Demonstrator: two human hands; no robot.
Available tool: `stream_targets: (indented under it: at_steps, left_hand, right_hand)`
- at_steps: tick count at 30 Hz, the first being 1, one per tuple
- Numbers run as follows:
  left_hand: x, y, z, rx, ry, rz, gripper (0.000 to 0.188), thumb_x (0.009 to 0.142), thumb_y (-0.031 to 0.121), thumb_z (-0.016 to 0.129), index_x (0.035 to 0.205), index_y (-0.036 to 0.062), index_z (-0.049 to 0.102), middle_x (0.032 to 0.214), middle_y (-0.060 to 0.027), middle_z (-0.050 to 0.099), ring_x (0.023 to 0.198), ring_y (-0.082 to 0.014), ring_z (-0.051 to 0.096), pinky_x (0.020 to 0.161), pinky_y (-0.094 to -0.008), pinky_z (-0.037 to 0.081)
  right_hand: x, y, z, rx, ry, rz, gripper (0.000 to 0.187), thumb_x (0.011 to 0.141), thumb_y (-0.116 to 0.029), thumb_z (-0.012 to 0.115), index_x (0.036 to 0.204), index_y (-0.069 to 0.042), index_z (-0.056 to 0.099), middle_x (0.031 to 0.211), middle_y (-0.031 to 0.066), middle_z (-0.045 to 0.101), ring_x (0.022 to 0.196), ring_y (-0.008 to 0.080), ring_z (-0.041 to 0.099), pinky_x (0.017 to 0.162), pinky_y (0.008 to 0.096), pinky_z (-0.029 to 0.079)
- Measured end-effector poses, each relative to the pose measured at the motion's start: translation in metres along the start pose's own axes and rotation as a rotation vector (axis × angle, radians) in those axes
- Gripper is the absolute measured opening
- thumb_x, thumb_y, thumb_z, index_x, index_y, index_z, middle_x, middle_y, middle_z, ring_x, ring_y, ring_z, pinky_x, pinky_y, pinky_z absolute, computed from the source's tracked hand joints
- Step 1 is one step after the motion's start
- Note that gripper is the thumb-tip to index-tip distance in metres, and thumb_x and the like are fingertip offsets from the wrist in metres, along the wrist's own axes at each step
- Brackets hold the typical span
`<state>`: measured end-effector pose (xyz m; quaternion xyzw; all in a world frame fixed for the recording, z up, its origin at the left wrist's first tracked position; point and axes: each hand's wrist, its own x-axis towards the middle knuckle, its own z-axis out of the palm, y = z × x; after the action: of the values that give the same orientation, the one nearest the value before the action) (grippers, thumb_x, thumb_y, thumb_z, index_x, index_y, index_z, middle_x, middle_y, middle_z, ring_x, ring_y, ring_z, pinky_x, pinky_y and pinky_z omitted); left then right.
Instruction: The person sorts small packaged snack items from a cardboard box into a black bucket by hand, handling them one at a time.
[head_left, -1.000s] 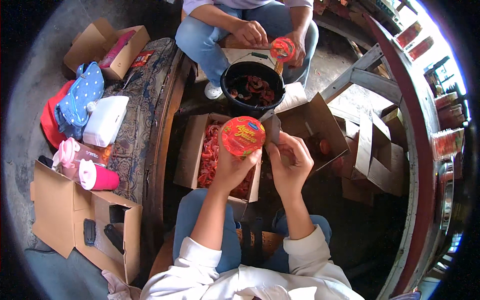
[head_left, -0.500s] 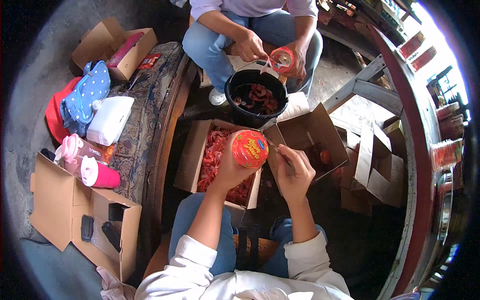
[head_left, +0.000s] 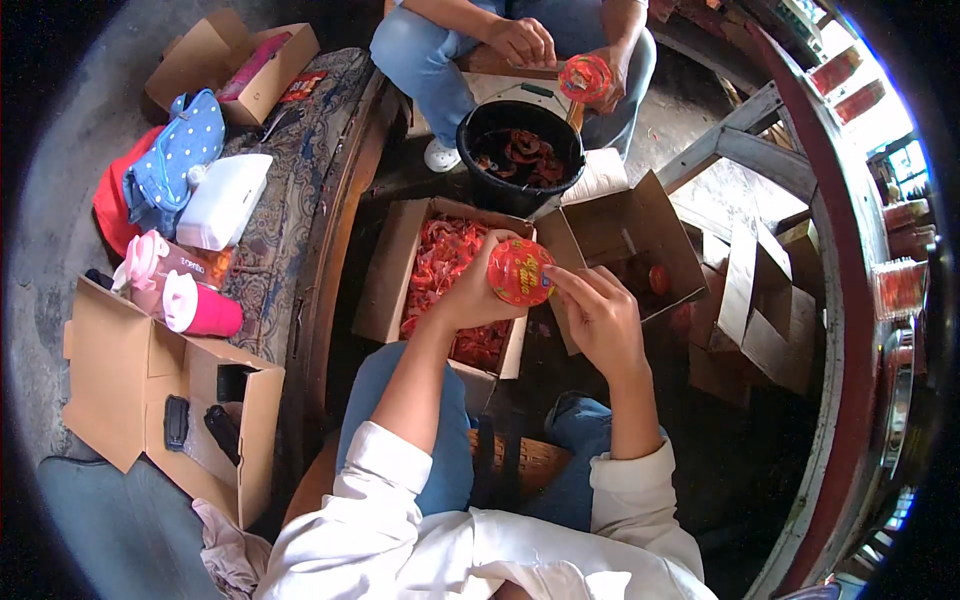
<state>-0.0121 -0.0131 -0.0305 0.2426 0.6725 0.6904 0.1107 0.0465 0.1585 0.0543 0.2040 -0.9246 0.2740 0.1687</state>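
My left hand (head_left: 474, 292) is wrapped round the side of a plastic cup (head_left: 520, 272), holding it tilted so its round red printed lid faces me. With fingers bent, my right hand (head_left: 606, 318) touches the lid's right edge with its index fingertip. Whether anything thin sits between those fingers is too small to tell. Beneath the cup stands an open cardboard box (head_left: 381, 270) full of crumpled red wrapper strips (head_left: 440, 250). Behind it is a black bucket (head_left: 505, 192) with red scraps inside.
Opposite me, a person's hand (head_left: 523, 42) hovers near a similar red cup (head_left: 585, 78) in their other hand. Another open box (head_left: 655, 215) stands right, beside a wooden frame (head_left: 765, 155). A patterned bench (head_left: 290, 170) on the left bears boxes, tumblers (head_left: 207, 304) and a white container (head_left: 222, 202).
The cup has shifted right and turned in my left hand. My right hand's index fingertip has come onto the lid's edge. The other person's hand has lifted from their cup.
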Motion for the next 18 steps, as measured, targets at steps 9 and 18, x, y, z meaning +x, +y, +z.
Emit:
stream_targets:
  at_steps: [9, 18]
  left_hand:
    - [0.002, 0.010, 0.010, 0.071, -0.078, -0.093, 0.076, 0.056, 0.013, 0.084, 0.117, 0.0064, 0.040, 0.109, -0.0069, 0.056, 0.103, -0.0172, 0.054, 0.090, -0.0322, 0.044]
    - [0.002, 0.020, 0.015, 0.030, -0.091, -0.076, 0.069, 0.058, 0.011, 0.082, 0.115, 0.0063, 0.044, 0.112, -0.0067, 0.055, 0.105, -0.0166, 0.053, 0.091, -0.0311, 0.043]
  right_hand:
    - [-0.009, 0.004, -0.008, -0.046, -0.062, -0.005, 0.030, 0.070, 0.001, 0.058, 0.098, -0.009, 0.065, 0.082, 0.0074, 0.061, 0.076, 0.0250, 0.058, 0.069, 0.0356, 0.050]
    - [-0.012, 0.008, -0.003, -0.004, -0.056, 0.017, 0.034, 0.068, 0.002, 0.058, 0.100, -0.007, 0.064, 0.088, 0.0097, 0.061, 0.081, 0.0267, 0.059, 0.072, 0.0357, 0.050]
